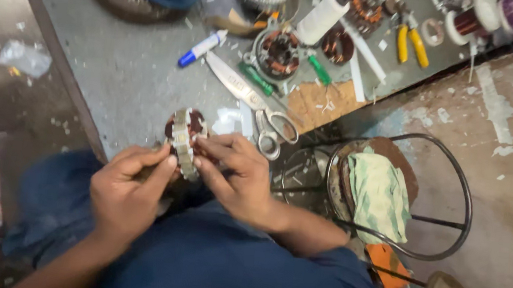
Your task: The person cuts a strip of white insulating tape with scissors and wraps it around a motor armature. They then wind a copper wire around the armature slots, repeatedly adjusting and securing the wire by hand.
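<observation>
We hold a round motor coil just off the near edge of the grey worktable. Our left hand pinches its rim between thumb and fingers, and our right hand pinches its other side. Scissors lie near the table's near edge, and a stool stands beside.

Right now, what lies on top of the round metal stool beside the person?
A crumpled pale green cloth lies on the stool, draped over its brown seat. Part of the seat shows at the upper edge; the rest is covered by the cloth.
</observation>
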